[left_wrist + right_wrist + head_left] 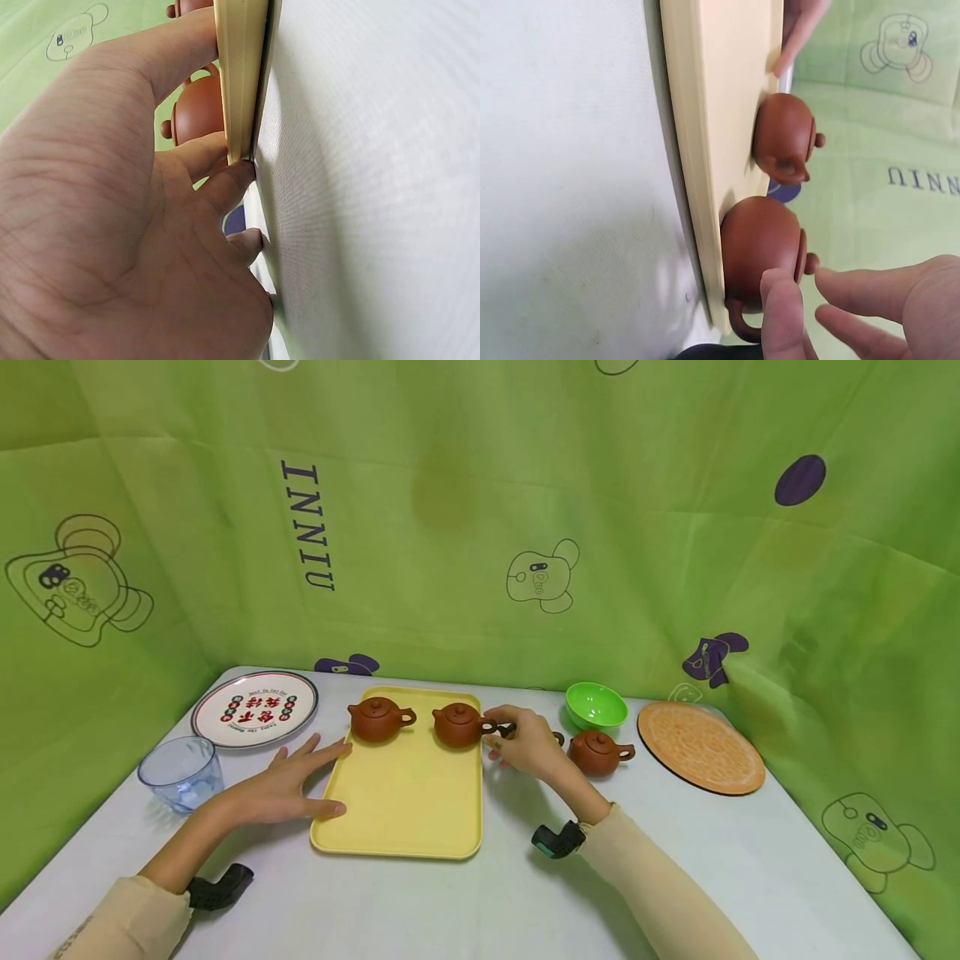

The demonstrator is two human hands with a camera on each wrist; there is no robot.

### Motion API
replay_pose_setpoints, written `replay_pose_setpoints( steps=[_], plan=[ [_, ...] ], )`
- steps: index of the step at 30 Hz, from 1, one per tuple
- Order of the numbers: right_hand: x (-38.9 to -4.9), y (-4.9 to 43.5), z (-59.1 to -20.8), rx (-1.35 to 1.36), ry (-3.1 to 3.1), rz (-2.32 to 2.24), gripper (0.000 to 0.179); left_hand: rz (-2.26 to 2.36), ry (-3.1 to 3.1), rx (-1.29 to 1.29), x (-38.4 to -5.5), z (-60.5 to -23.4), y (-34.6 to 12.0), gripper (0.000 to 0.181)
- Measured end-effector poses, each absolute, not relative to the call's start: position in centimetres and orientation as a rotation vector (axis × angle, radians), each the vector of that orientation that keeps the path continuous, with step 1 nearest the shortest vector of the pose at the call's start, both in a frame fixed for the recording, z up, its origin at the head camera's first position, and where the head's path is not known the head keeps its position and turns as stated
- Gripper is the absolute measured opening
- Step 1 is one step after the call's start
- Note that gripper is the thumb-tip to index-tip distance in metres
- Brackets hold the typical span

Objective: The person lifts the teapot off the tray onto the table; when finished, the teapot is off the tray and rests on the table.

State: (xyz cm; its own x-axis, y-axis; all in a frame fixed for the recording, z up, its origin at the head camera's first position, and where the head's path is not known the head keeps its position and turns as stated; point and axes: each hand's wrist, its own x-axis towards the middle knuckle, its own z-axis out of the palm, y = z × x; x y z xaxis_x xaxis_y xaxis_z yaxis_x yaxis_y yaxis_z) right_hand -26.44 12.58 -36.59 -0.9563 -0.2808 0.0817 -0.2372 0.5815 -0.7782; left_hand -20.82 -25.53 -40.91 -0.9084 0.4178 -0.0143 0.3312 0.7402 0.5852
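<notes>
In the head view two reddish-brown teapots stand on the far part of a yellow tray: the left teapot and the right teapot. My left hand is spread along the tray's left edge, its thumb and fingertips touching the rim. Beside the right teapot's handle is my right hand. The right wrist view shows its thumb and a finger apart, close to that teapot's handle and lid knob. Whether they touch it is hard to tell.
Another brown teapot stands right of the tray; a dark object beside it is mostly hidden by my right hand. Around are a green bowl, a round orange-brown mat, a patterned plate and a clear blue glass bowl.
</notes>
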Motion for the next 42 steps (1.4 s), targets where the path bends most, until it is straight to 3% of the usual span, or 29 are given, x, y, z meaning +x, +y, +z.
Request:
replay_pose_setpoints(
  steps=[23,42],
  plan=[
    [-25.7,11.8,-37.1,-0.52,2.825,-1.263,0.037,0.897,2.8,0.61,-21.0,-41.3,-25.6,0.094],
    [-26.2,10.5,-39.0,-0.452,3.083,-1.105,0.021,0.897,2.8,0.605,-21.0,-41.2,-25.7,0.094]
  ],
)
